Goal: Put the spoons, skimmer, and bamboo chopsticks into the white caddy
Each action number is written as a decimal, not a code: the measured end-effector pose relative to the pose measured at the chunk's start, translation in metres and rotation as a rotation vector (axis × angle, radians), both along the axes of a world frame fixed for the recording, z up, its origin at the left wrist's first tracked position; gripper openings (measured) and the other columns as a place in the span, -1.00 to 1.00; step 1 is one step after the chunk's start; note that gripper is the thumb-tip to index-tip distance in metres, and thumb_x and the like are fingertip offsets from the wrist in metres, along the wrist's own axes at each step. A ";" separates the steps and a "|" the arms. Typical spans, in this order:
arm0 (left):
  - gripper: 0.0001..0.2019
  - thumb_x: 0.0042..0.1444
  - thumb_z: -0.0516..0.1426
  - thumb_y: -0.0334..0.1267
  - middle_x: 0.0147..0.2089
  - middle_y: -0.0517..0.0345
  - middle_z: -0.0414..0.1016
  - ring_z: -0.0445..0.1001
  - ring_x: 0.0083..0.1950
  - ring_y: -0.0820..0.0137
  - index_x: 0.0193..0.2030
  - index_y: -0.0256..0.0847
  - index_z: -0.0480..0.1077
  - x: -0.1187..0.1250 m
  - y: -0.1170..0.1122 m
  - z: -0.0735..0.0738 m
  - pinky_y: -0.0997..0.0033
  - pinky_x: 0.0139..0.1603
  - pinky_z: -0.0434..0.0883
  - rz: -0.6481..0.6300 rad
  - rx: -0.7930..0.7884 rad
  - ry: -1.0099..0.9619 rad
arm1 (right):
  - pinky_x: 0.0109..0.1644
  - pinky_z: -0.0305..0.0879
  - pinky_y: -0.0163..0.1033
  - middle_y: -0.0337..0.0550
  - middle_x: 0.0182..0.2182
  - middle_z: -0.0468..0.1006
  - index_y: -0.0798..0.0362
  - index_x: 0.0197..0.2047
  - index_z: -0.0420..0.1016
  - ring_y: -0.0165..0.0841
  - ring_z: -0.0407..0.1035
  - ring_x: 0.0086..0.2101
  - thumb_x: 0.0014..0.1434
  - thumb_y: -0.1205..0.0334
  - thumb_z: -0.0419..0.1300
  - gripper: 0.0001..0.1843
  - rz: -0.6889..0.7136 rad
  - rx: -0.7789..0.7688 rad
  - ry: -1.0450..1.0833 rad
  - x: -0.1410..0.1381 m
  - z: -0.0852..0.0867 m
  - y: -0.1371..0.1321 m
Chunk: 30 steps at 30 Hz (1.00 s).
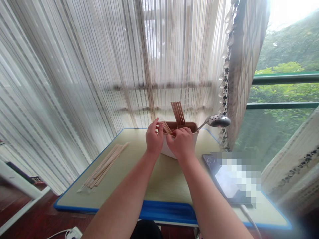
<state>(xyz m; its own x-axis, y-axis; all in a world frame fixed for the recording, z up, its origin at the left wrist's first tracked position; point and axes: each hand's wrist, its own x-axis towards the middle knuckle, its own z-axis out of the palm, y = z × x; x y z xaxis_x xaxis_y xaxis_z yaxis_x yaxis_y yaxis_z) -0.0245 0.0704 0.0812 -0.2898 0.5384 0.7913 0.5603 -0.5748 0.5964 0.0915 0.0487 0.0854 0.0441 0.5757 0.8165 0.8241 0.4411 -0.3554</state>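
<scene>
A white utensil holder [167, 150] with a brown inside stands at the far middle of the table. Several wooden chopsticks [178, 113] stand upright in it, and a metal slotted spoon [216, 120] leans out to the right. My left hand [154, 139] and my right hand [182, 143] are both over the holder's near rim, fingers closed around a small bundle of chopsticks [166, 127] held tilted at the opening. A loose pile of chopsticks [104, 166] lies flat on the table to the left.
The beige table has a blue edge [164, 212]. A phone or tablet [228, 181] with a white cable lies at the right. Sheer striped curtains hang behind the table, with a window railing and greenery at the right. A white plug lies on the floor [72, 233].
</scene>
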 end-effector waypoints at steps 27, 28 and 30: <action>-0.65 0.13 -0.09 -0.38 0.04 -0.25 0.34 0.27 0.07 0.10 0.03 -0.33 0.31 -0.100 -0.067 -0.057 0.11 -0.01 0.27 0.749 -0.796 0.670 | -0.48 0.31 -0.30 -0.18 -0.41 0.45 0.11 -0.19 0.38 -0.41 0.34 -0.49 -0.08 0.30 0.05 -0.68 0.891 -0.611 0.642 -0.079 -0.054 -0.022; -0.62 0.14 -0.12 -0.38 0.08 -0.27 0.31 0.24 0.10 0.09 0.08 -0.34 0.28 -0.101 -0.067 -0.062 0.11 0.00 0.26 0.784 -0.813 0.662 | -0.52 0.29 -0.32 -0.19 -0.42 0.44 0.11 -0.19 0.38 -0.42 0.34 -0.50 -0.09 0.29 0.06 -0.67 0.896 -0.691 0.620 -0.081 -0.058 -0.020; -0.58 0.16 -0.15 -0.39 0.14 -0.29 0.27 0.21 0.15 0.08 0.15 -0.37 0.21 -0.102 -0.064 -0.067 0.10 0.02 0.24 0.847 -0.827 0.621 | -0.55 0.27 -0.35 -0.19 -0.44 0.44 0.10 -0.19 0.38 -0.42 0.34 -0.50 -0.08 0.26 0.08 -0.67 0.885 -0.806 0.604 -0.080 -0.064 -0.015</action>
